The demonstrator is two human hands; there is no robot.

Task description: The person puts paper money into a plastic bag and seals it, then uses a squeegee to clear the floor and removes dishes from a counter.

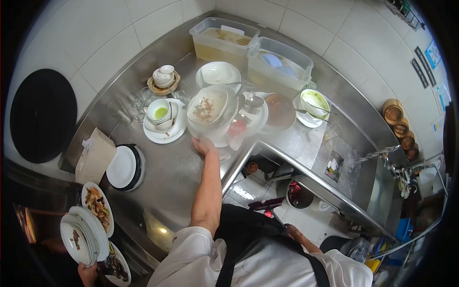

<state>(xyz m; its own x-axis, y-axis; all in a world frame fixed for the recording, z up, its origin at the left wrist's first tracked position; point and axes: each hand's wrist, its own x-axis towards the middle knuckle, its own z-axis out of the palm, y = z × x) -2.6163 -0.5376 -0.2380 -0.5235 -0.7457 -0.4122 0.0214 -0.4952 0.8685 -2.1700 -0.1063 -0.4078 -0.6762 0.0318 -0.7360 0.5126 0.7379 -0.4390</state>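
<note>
My left hand [205, 146] grips the near edge of a stack of white dishes. On top of the stack is a bowl [208, 106] with brown food scraps, blurred by motion. To its right lies a white plate [258, 115] with metal cutlery and a crumpled pinkish-white tissue [236, 133]. A brownish round shape [280, 112] beside that is smeared too. At my right side, my right hand [299, 235] is low by the black apron, its fingers curled round something dark that I cannot make out.
Another person's hand [87, 273] holds stacked plates [86, 237] at lower left, near food plates [97, 203]. Two plastic tubs [224, 40] with liquid stand behind. Glasses [119, 112] and bowls [160, 112] are left; a metal rail [306, 174] and running water [375, 154] are right.
</note>
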